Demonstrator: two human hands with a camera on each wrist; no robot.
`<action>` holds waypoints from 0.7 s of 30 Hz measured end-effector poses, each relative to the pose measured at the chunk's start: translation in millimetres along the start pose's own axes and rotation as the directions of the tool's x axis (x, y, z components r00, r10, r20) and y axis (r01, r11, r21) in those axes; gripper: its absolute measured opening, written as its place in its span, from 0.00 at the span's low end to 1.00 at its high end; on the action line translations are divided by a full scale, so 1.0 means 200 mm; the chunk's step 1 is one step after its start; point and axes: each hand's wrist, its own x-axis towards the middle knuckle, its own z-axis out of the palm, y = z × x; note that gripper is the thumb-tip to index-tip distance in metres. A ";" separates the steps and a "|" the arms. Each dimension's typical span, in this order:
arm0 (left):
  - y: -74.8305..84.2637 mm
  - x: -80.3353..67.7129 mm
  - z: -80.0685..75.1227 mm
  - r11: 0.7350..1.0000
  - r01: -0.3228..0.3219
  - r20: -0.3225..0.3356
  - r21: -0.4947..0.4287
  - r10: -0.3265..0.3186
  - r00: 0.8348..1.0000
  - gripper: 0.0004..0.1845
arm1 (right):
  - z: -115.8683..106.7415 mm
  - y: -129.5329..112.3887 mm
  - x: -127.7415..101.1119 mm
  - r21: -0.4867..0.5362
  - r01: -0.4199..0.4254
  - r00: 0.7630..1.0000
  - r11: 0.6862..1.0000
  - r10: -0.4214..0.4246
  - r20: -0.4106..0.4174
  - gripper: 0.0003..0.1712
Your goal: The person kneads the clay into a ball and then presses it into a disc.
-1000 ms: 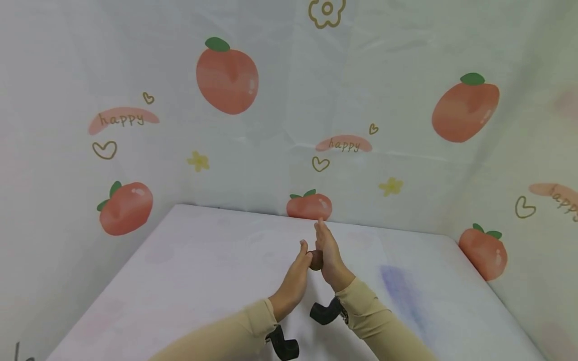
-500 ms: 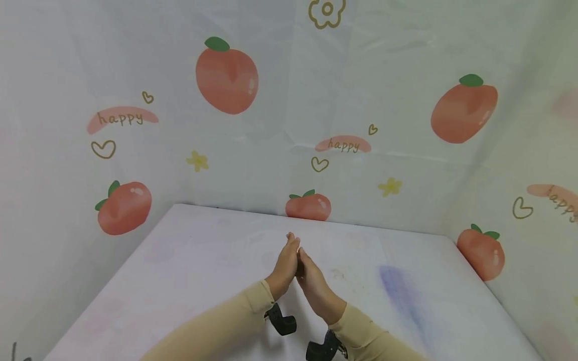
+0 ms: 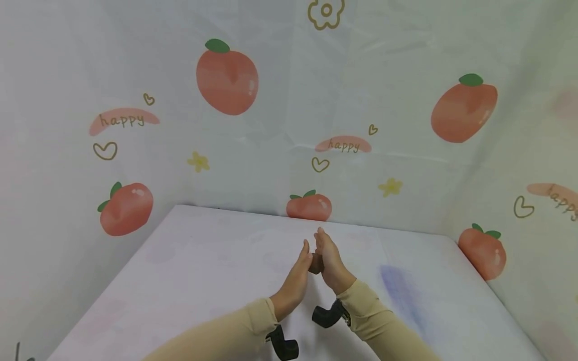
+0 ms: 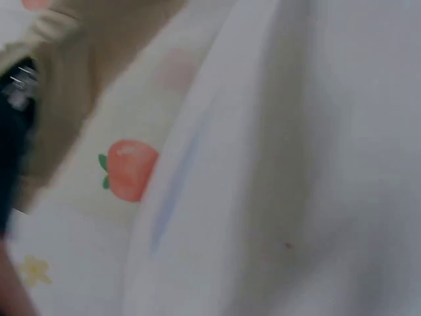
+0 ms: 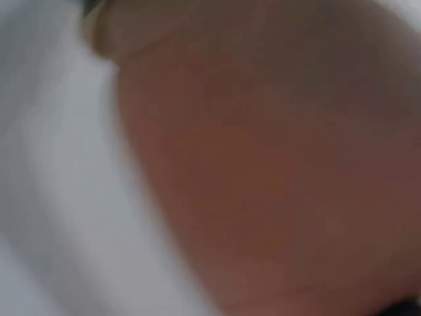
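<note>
Head view shows a brown lump [image 3: 315, 264] sandwiched between both straight-fingered hands [image 3: 294, 282], touching each.

In the head view, the backdrop [image 3: 361, 75] bears the word "happy" in thin, brownish handwriting, lowercase. It stands on a pink band at left [image 3: 124, 120] and again on a middle band [image 3: 343, 144]. On the right band [image 3: 553, 194], at the picture's edge, "appy" slopes downward, its first letter unclear.
</note>
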 end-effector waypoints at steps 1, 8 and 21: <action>0.02 0.00 0.00 1.000 -0.016 0.005 -0.018 0.016 1.000 0.33 | 0.00 0.02 0.00 0.011 -0.011 1.000 1.000 0.011 0.002 0.32; 0.07 0.05 -0.05 0.996 -0.055 -0.067 -0.077 0.050 0.996 0.34 | 0.06 0.09 -0.08 0.069 0.007 0.997 0.998 -0.012 0.070 0.24; -0.06 0.01 -0.01 0.998 0.050 -0.058 -0.023 -0.051 0.997 0.34 | 0.05 -0.03 -0.07 0.001 0.065 0.997 0.998 -0.065 0.028 0.43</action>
